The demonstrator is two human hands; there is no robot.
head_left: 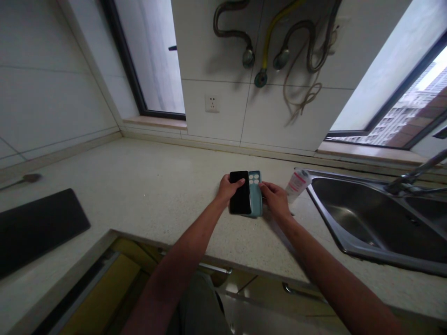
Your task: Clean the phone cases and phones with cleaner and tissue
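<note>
My left hand (229, 188) grips a black smartphone (240, 200) by its left edge, the thumb lying across the dark screen. Pinched at its right edge by my right hand (275, 197) is a teal phone case (256, 203) with several round camera openings near its top. The phone overlaps the left part of the case, and both are held just over the pale countertop (181, 186). The fingers of both hands beneath the phone and case are hidden.
A clear plastic bottle with pink print (298, 183) stands right of my right hand, beside the metal sink (349, 209) and faucet (415, 172). A black panel (42, 228) lies at the left. Hoses (268, 37) and a socket (211, 103) are on the wall.
</note>
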